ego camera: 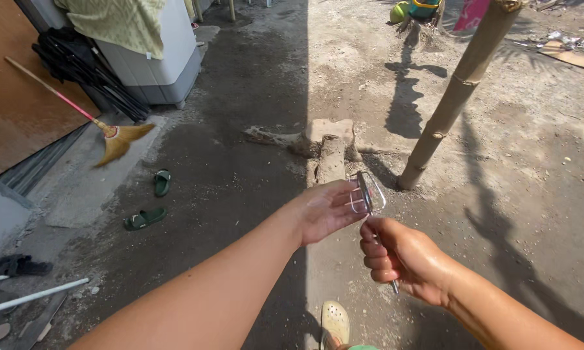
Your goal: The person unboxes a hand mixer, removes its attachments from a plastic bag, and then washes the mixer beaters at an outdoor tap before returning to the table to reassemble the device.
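Note:
My left hand (327, 209) reaches in from the lower left, palm turned right, and holds a small clear see-through piece (369, 194) at its fingertips. Just below it, my right hand (399, 259) is closed in a fist around a thin metal utensil (393, 285). The utensil's lower tip sticks out under the fist and its upper end rises against the clear piece. Both hands look wet and hover above bare ground. What exactly the clear piece is cannot be told.
A bamboo pole (457, 91) leans up to the right behind a cut stump (327, 146). A broom (114, 139), green sandals (146, 217), a black sandal (20, 264) and white pipes (36, 295) lie left. A cloth-draped washing machine (156, 61) stands at the back. My clog-clad foot (334, 323) is below.

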